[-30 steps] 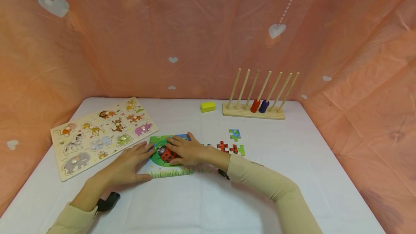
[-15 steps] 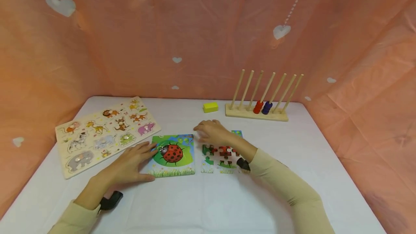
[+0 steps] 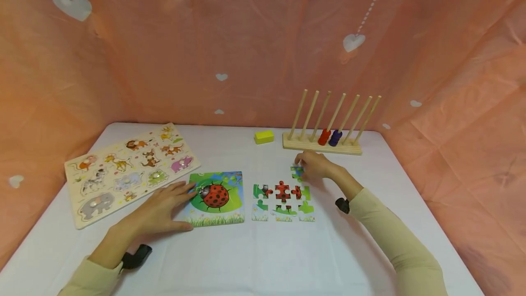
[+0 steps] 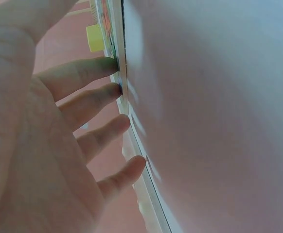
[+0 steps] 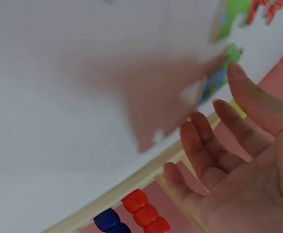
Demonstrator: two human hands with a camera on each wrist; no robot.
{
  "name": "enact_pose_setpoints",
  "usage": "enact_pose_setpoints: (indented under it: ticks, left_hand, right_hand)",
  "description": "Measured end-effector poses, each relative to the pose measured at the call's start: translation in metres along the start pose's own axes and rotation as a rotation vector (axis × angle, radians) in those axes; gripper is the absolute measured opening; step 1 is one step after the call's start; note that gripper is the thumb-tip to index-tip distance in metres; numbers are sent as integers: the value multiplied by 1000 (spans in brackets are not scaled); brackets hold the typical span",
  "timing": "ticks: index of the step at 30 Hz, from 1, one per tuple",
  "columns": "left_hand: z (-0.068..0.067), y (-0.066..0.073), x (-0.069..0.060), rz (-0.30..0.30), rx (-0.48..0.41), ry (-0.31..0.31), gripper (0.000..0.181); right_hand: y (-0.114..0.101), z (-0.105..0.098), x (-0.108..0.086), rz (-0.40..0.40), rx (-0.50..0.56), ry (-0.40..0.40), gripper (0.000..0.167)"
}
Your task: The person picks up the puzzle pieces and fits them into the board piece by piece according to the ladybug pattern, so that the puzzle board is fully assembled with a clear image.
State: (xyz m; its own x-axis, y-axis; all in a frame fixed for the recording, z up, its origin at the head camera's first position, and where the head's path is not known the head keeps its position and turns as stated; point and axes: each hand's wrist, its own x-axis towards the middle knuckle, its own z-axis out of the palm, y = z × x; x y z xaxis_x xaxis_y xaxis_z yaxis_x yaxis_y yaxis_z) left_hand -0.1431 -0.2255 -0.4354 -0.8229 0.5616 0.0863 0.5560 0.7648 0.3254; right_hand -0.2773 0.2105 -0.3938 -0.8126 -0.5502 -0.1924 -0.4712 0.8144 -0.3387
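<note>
Peeking from under the right grip (image 3: 315, 164) — blue-green puzzle piece (image 3: 296, 174), pinched or loose, cannot tell

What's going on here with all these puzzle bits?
A person is handling a ladybug puzzle. The left hand rests its fingertips at the left edge of the ladybug board, and the right hand is at the upper loose piece; whether it touches it is unclear. Six other pieces lie in two rows beside the board. Behind are a yellow block and a peg rack.
</note>
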Motion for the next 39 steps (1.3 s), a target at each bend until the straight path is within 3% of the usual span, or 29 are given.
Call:
enact_pose_setpoints:
  ticks: [33, 39]
  left_hand:
    - [0, 0, 0, -4, 2, 5, 85]
    - [1, 0, 0, -14, -1, -2, 85]
  right_hand:
    - [8, 7, -1, 1, 116, 51, 41]
    - [9, 8, 1, -50, 184, 76, 25]
